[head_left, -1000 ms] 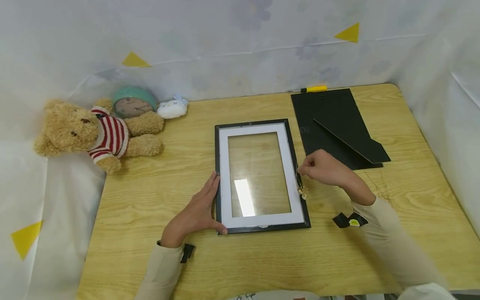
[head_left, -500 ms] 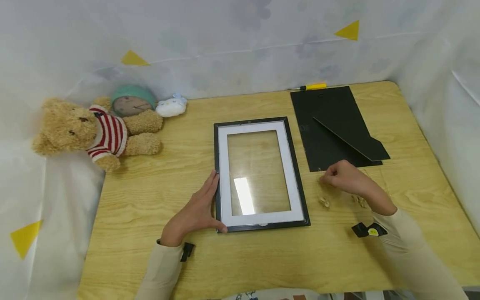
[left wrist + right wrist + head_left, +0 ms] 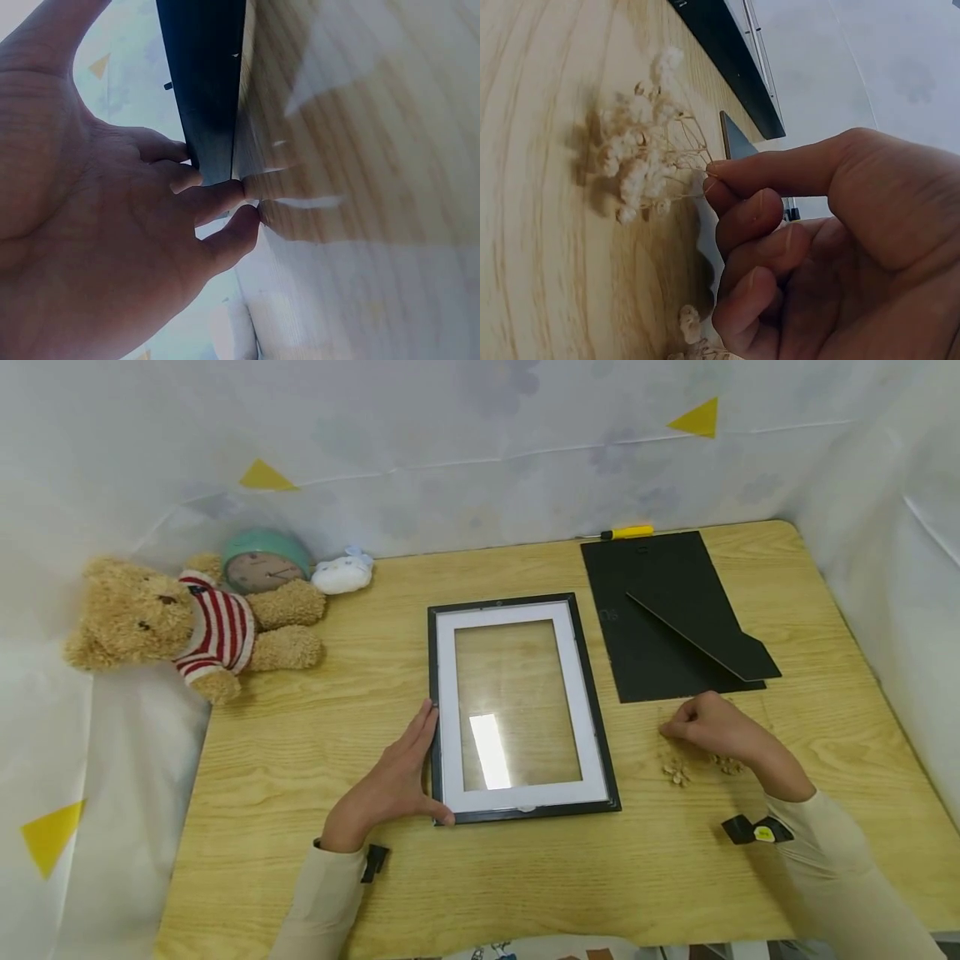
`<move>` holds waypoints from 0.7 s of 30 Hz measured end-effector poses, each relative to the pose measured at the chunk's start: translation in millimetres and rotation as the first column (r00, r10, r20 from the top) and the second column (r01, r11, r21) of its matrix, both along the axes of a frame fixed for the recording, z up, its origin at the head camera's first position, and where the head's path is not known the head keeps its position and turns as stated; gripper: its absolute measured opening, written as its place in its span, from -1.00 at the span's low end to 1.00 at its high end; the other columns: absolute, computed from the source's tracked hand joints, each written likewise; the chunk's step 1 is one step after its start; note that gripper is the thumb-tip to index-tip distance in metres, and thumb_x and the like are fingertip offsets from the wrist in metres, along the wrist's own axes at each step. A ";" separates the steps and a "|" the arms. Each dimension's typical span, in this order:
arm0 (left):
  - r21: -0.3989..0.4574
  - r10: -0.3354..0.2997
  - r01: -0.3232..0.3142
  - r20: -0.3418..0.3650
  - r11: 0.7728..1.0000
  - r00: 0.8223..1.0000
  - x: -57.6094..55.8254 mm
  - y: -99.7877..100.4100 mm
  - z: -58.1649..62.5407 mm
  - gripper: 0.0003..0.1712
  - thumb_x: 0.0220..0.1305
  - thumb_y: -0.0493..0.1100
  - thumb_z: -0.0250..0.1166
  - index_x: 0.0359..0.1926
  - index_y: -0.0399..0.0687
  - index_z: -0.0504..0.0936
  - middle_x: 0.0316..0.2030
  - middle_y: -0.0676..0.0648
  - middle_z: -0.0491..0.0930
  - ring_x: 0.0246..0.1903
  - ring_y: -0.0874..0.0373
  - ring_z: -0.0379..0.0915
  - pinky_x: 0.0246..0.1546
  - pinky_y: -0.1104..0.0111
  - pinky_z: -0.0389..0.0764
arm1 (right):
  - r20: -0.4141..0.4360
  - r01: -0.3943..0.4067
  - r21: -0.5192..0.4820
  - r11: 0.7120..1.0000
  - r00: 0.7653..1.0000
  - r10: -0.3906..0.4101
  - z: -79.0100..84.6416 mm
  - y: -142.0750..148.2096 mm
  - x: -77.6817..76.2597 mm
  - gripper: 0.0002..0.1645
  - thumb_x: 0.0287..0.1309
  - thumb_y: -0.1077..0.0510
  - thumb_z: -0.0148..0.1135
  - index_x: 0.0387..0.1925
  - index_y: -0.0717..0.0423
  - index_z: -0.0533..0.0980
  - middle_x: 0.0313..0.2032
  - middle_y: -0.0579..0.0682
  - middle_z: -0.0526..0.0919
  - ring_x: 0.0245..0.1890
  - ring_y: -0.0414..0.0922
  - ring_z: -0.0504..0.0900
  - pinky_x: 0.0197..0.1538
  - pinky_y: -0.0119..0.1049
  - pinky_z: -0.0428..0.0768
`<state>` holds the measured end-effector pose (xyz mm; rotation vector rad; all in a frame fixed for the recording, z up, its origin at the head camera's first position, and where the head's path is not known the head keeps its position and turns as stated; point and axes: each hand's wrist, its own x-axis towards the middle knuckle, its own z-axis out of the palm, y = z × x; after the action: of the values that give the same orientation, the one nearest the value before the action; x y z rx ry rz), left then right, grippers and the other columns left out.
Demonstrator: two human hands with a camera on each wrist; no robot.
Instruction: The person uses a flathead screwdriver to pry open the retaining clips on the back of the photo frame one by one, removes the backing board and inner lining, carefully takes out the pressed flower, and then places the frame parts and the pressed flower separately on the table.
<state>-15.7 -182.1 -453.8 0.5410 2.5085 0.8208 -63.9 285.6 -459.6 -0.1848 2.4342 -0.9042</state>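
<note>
A black picture frame (image 3: 597, 710) lies on the wooden table, with a white mat (image 3: 525, 800) round its clear pane. Along its lower left edge my left hand (image 3: 390, 789) rests, fingers fairly straight and thumb at the near corner. The left wrist view has the fingertips touching the frame's side and the tabletop. Right of the frame, my right hand (image 3: 716, 727) pinches the thin stem of a pale dried flower sprig (image 3: 641, 150) between thumb and index finger. Its blossoms hang low over the table. A second dried sprig (image 3: 726, 765) lies beneath that wrist.
A black backing board (image 3: 637, 652) with its stand leg (image 3: 701, 639) lies at the back right. Behind it is a yellow screwdriver (image 3: 632, 532). A teddy bear (image 3: 138, 610), a green clock (image 3: 262, 572) and a small white plush (image 3: 343, 575) occupy the back left.
My right hand has moved right and slightly nearer, away from the frame's right edge, carrying the dried flower sprig along. The left hand stays on the frame.
</note>
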 end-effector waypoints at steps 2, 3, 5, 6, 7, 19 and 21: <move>0.002 -0.001 0.001 0.001 1.000 1.000 0.2 -0.2 -0.2 0.79 -0.44 0.21 0.74 0.57 -0.25 -0.33 0.58 -0.19 -0.44 0.54 -0.17 -0.34 0.36 -0.21 0.12 | -0.003 0.001 0.007 1.000 1.000 -0.001 -1.4 1.1 0.3 -0.65 0.30 0.12 0.27 -0.61 0.14 0.59 -0.72 -0.16 0.28 -0.70 -0.21 0.25 -0.53 -0.33 0.28; 0.003 -0.001 0.001 0.002 1.000 1.000 0.2 -0.4 -0.4 0.79 -0.44 0.21 0.74 0.57 -0.25 -0.33 0.58 -0.19 -0.44 0.54 -0.17 -0.34 0.36 -0.20 0.12 | -0.006 0.003 0.011 1.000 1.000 -0.003 -1.9 1.4 0.4 -0.65 0.30 0.12 0.27 -0.60 0.15 0.59 -0.72 -0.16 0.29 -0.70 -0.21 0.26 -0.53 -0.33 0.28; 0.005 -0.002 0.002 0.003 1.000 1.000 0.2 -1.0 -0.7 0.79 -0.43 0.21 0.74 0.57 -0.26 -0.33 0.58 -0.19 -0.44 0.54 -0.17 -0.34 0.36 -0.20 0.11 | -0.013 0.007 0.017 1.000 1.000 -0.007 -2.3 1.7 0.9 -0.66 0.30 0.13 0.27 -0.60 0.15 0.59 -0.72 -0.15 0.30 -0.70 -0.21 0.27 -0.53 -0.33 0.29; 0.004 -0.003 0.003 0.002 1.000 1.000 0.2 -1.4 -1.1 0.79 -0.43 0.20 0.74 0.57 -0.26 -0.33 0.58 -0.19 -0.44 0.54 -0.17 -0.34 0.36 -0.20 0.11 | -0.019 0.008 0.018 1.000 1.000 -0.007 -2.5 1.6 1.2 -0.66 0.31 0.14 0.26 -0.60 0.15 0.59 -0.72 -0.15 0.30 -0.70 -0.21 0.26 -0.53 -0.33 0.29; 0.004 -0.002 0.002 0.002 1.000 1.000 0.2 -1.5 -1.3 0.79 -0.43 0.20 0.74 0.57 -0.26 -0.33 0.58 -0.19 -0.44 0.54 -0.17 -0.34 0.36 -0.21 0.11 | -0.024 0.010 0.021 1.000 1.000 -0.009 -2.2 1.4 1.5 -0.66 0.31 0.14 0.26 -0.60 0.16 0.59 -0.73 -0.15 0.30 -0.70 -0.21 0.26 -0.54 -0.33 0.29; 0.002 0.001 -0.001 0.000 1.000 1.000 0.1 -0.9 -1.7 0.79 -0.43 0.23 0.73 0.57 -0.25 -0.33 0.58 -0.19 -0.44 0.53 -0.19 -0.32 0.33 -0.25 0.13 | -0.048 0.028 0.041 0.999 0.999 -0.026 3.6 -3.4 4.1 -0.71 0.29 0.15 0.29 -0.51 0.24 0.64 -0.68 -0.13 0.39 -0.66 -0.18 0.32 -0.53 -0.32 0.30; 0.000 0.000 0.000 0.002 1.000 1.000 -0.1 -0.7 -1.7 0.79 -0.43 0.24 0.73 0.57 -0.25 -0.33 0.58 -0.19 -0.44 0.53 -0.19 -0.32 0.33 -0.26 0.13 | -0.046 0.031 0.047 0.998 0.999 -0.029 4.7 -3.0 4.3 -0.72 0.28 0.13 0.30 -0.49 0.23 0.64 -0.66 -0.12 0.42 -0.64 -0.18 0.34 -0.52 -0.32 0.32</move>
<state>-15.8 -182.8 -455.5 0.5395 2.5073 0.8205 -59.6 282.6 -454.9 -0.1539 2.5042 -0.8625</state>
